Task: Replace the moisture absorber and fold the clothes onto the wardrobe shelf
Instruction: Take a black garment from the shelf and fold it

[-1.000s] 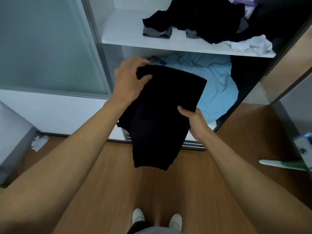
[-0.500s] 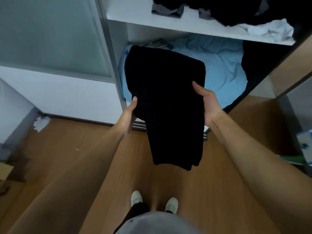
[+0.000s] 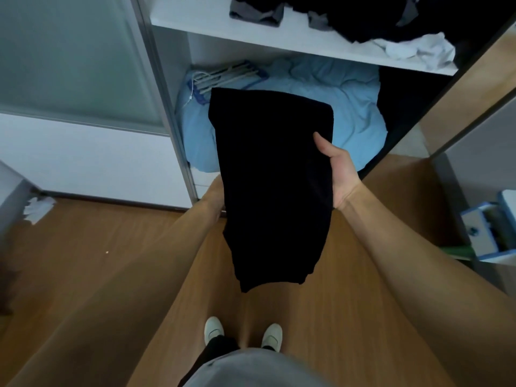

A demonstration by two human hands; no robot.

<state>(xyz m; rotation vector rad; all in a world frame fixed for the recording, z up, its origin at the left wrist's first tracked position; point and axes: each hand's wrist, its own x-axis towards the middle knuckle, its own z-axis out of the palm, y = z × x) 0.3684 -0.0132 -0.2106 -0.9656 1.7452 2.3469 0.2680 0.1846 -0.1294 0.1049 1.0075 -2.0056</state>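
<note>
A folded black garment [image 3: 270, 177] hangs in front of the open wardrobe, its lower end drooping toward the floor. My right hand [image 3: 339, 174] grips its right edge, thumb on top. My left hand [image 3: 215, 196] reaches under its left side; only the wrist shows and the fingers are hidden by the cloth. Above, the white wardrobe shelf [image 3: 279, 37] holds a loose heap of dark clothes [image 3: 363, 18] and a crumpled white cloth [image 3: 413, 48]. No moisture absorber can be made out.
Light blue bedding [image 3: 354, 107] fills the compartment under the shelf, with a bundle of hangers [image 3: 226, 76] on it. A frosted sliding door [image 3: 69, 57] stands at left. A blue-and-white box [image 3: 488, 230] is at right, crumpled paper [image 3: 37, 208] on the wooden floor at left.
My left hand left the garment's top corner and slid under its left side. My right hand moved up the right edge. The garment now hangs longer and straighter.
</note>
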